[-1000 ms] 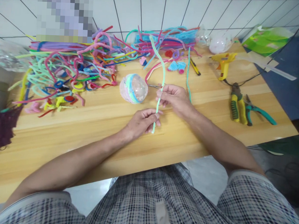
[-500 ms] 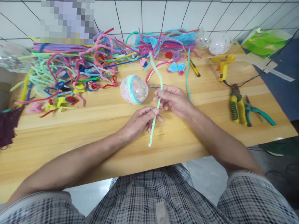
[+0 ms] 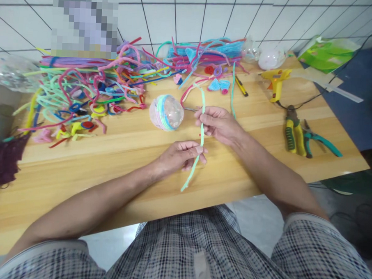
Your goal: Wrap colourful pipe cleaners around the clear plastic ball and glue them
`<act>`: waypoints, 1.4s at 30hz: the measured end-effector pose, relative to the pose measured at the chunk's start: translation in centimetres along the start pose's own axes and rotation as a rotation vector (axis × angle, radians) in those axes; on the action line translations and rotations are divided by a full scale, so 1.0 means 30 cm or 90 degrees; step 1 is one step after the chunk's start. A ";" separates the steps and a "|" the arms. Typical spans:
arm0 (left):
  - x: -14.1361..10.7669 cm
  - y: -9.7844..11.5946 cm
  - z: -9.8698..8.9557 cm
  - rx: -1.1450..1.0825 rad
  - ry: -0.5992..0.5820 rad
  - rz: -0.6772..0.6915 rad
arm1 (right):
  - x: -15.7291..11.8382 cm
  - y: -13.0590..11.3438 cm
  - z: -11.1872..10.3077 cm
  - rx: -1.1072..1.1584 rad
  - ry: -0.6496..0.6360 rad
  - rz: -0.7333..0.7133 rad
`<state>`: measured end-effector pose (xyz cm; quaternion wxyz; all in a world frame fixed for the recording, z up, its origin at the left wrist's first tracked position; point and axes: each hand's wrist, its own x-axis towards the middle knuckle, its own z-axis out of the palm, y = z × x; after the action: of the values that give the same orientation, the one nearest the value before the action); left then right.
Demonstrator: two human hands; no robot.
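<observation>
A light green pipe cleaner [image 3: 202, 134] runs roughly upright between my hands, its upper end bent over to the left and its lower end free. My right hand [image 3: 217, 123] pinches it above the middle. Lower down, my left hand [image 3: 185, 155] holds it between thumb and fingers. Just left of my right hand, a clear ball [image 3: 166, 112] wrapped with blue, green and lilac bands rests on the wooden table [image 3: 136, 153]. Behind the pipe cleaner's upper end lie pink and red strands.
Tangled colourful pipe cleaners [image 3: 92, 86] cover the back left. A yellow cutter [image 3: 241, 85], a glue gun [image 3: 277, 82], pliers [image 3: 294, 134] and teal-handled pliers [image 3: 321, 142] lie to the right. Clear balls [image 3: 271, 57] stand by the wall, near a green packet [image 3: 330, 53].
My left hand has slid down toward me, farther from my right hand. The pipe cleaner has shifted slightly right, and its upper end now bends over lower.
</observation>
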<state>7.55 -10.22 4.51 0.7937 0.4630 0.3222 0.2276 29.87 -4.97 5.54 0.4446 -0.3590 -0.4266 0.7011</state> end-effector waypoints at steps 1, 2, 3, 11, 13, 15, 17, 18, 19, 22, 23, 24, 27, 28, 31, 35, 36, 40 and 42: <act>-0.003 0.005 0.002 0.018 0.022 0.022 | -0.005 -0.002 0.007 -0.014 -0.012 0.006; -0.005 0.013 0.004 0.032 0.057 0.055 | -0.010 -0.006 0.014 -0.027 -0.033 0.013; -0.008 0.024 0.005 0.042 0.099 0.096 | -0.018 -0.012 0.021 -0.041 -0.058 0.020; -0.029 0.142 0.013 -0.104 0.214 0.237 | -0.075 -0.044 0.088 -0.213 -0.256 0.073; -0.034 0.160 0.012 -0.128 0.212 0.247 | -0.078 -0.041 0.094 -0.203 -0.259 0.077; -0.037 0.168 0.007 -0.133 0.211 0.276 | -0.078 -0.038 0.095 -0.178 -0.240 0.068; -0.035 0.169 -0.001 -0.126 0.217 0.298 | -0.078 -0.037 0.093 -0.157 -0.211 0.061; -0.034 0.168 -0.006 -0.122 0.223 0.301 | -0.079 -0.038 0.092 -0.149 -0.200 0.059; -0.031 0.166 -0.010 -0.118 0.231 0.301 | -0.080 -0.039 0.092 -0.141 -0.191 0.058; -0.025 0.161 -0.023 -0.112 0.239 0.293 | -0.082 -0.042 0.092 -0.114 -0.174 0.063; -0.024 0.160 -0.026 -0.111 0.232 0.291 | -0.082 -0.043 0.092 -0.103 -0.170 0.065; -0.023 0.161 -0.029 -0.111 0.221 0.291 | -0.082 -0.043 0.092 -0.093 -0.168 0.067; -0.021 0.164 -0.033 -0.109 0.188 0.287 | -0.080 -0.043 0.091 -0.069 -0.168 0.069; -0.020 0.165 -0.034 -0.108 0.183 0.284 | -0.080 -0.043 0.091 -0.066 -0.168 0.071; -0.014 0.168 -0.034 -0.100 0.190 0.289 | -0.079 -0.044 0.090 -0.068 -0.164 0.077; -0.009 0.176 -0.037 -0.096 0.241 0.319 | -0.081 -0.045 0.090 -0.099 -0.171 0.079; -0.009 0.179 -0.038 -0.091 0.258 0.320 | -0.081 -0.045 0.090 -0.109 -0.175 0.080; -0.017 0.193 -0.043 -0.051 0.322 0.320 | -0.079 -0.043 0.090 -0.126 -0.174 0.074; -0.019 0.199 -0.044 -0.043 0.331 0.330 | -0.076 -0.044 0.089 -0.124 -0.168 0.074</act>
<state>5.82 -7.02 9.46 0.6163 0.4296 0.3773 0.5415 28.72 -7.53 8.05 0.3065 -0.3294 -0.5256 0.7220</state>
